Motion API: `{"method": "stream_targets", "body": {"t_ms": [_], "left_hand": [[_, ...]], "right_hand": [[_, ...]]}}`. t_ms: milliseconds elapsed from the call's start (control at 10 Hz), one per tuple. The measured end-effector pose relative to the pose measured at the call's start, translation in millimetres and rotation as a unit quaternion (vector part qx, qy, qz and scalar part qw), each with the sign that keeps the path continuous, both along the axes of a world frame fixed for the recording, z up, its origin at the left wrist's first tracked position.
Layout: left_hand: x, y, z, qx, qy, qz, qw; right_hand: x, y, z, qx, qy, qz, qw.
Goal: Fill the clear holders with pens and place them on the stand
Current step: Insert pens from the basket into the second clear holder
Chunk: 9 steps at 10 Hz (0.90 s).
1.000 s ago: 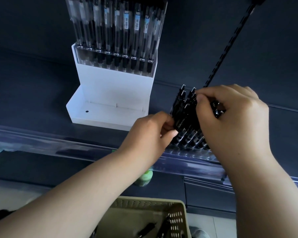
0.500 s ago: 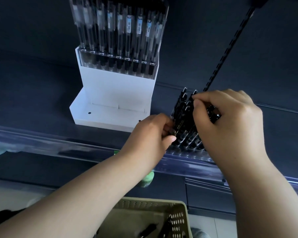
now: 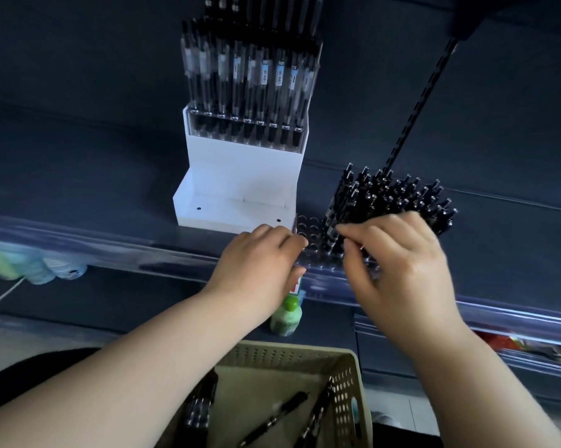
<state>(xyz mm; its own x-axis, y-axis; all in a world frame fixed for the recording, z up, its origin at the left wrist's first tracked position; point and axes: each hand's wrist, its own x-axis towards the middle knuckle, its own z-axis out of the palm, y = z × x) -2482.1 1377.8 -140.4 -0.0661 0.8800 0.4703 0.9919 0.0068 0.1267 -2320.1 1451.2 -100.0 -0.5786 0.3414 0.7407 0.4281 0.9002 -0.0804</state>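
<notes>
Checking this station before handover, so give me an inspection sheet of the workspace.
Surface: dark shelf, clear strip along its front edge.
Job's things: white stand, upper tier holding pens; clear holder on shelf, mostly filled, left holes empty.
Clutter: green bottle; basket with loose pens.
Hands: left hand grips the clear holder's left end; right hand fingers at a pen, grip unclear.
Cables: white cable far left.
Surroundings: slotted rail on dark back panel.

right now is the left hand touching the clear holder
Touching. The head view shows the left hand with its fingertips and thumb closed on the left end of the clear holder, beside its empty holes.
</notes>
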Motion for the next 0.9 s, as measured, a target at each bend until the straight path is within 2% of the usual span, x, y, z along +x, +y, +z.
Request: {"method": "stream_targets", "body": {"t_ms": [200,300,400,500,600,700,800,900], "left_hand": [[5,-34,-16,-0.053,0.003,0.049,0.997],[12,-51,-32,-0.076,-0.020,0.064,0.995],[23,-67,-51,-0.105,-0.042,0.071,0.991],[39,-80,-80,-0.175,-0.091,0.080,0.977],[50,-91,-116,-0.286,-0.140,0.091,0.944],[55,-100,-151,-0.380,-0.185,0.101,0.901],[56,-101,-174,-0.433,-0.198,0.109,0.872],[61,-89,-188,-0.453,-0.212,0.112,0.858]], "right_hand": [[18,-19,-28,-0.054,-0.042,-0.045,0.997],[28,-31,-45,-0.145,-0.049,-0.085,0.985],[31,-48,-67,-0.316,-0.136,-0.131,0.930],[28,-66,-95,-0.438,-0.282,-0.174,0.836],[23,-81,-129,-0.496,-0.354,-0.210,0.765],[21,-96,-155,-0.527,-0.388,-0.248,0.715],[20,-99,-174,-0.549,-0.389,-0.275,0.687],[24,-93,-190,-0.610,-0.327,-0.289,0.662]]}}
